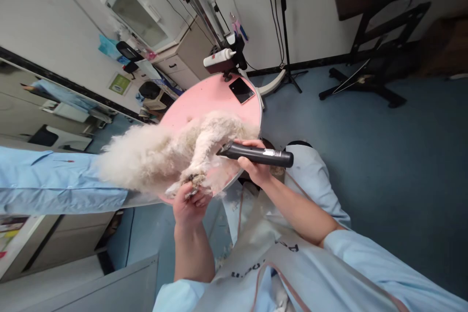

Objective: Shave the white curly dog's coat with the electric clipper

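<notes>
A dog with fluffy white fur (146,153) lies on a round pink table (204,95). My left hand (190,207) is closed around the dog's paw (193,179), whose fur looks dirty, at the table's near edge. In my right hand (258,170) are black hair clippers (256,154), the fingers wrapped round the body. Their blade end points left and is against or very near the short-cropped leg (203,148); contact cannot be made out. Loose tufts of fur lie on the table near the clippers.
Another person's blue sleeve (62,180) reaches in from the left to the dog. A phone (241,90) lies on the table's far side, near a white bottle (219,57) on a holder. A dark wheeled stand (365,80) is at the right.
</notes>
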The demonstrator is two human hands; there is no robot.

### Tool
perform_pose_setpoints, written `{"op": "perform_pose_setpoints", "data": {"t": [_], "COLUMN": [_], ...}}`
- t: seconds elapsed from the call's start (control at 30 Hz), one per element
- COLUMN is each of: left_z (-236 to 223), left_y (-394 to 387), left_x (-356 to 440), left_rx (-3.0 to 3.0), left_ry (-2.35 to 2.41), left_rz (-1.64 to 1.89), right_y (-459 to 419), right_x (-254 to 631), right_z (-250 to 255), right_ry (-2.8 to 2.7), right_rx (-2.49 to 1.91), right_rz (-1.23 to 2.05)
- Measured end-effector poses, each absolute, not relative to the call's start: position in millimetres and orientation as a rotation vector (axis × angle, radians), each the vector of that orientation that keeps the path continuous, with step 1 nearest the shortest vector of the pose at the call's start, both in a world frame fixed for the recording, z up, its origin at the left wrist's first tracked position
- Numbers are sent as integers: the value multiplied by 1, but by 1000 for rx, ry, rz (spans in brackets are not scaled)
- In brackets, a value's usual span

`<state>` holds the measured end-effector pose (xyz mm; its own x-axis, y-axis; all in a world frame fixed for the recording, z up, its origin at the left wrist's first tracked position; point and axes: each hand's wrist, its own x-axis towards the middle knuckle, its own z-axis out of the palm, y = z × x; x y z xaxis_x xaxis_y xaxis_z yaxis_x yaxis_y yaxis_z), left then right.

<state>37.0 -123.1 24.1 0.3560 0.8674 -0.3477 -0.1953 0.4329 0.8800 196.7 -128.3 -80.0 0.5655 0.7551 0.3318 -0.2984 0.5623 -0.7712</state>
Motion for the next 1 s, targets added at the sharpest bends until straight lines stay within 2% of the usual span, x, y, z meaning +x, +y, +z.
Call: {"op": "perform_pose_setpoints", "data": {"t": [0.27, 0.47, 0.6, 0.83, 1.0], "left_z": [25, 23, 25, 30, 32], "left_y": [-120, -120, -119, -116, -116], "left_x": [40, 36, 37, 39, 44], "left_rx": [935, 945, 957, 985, 1004], "left_ry": [980, 973, 944, 965, 936], "left_rz": [807, 763, 747, 779, 742], "right_y": [-117, -130, -108, -123, -105], "right_x": [173, 178, 176, 175, 175], "right_z": [-93, -89, -83, -100, -95], "right_ry": [-1137, -923, -1046, -964, -1048], "right_rx": [-792, -896, -929, -888, -924], "right_rz": [564, 428, 430, 289, 401]}}
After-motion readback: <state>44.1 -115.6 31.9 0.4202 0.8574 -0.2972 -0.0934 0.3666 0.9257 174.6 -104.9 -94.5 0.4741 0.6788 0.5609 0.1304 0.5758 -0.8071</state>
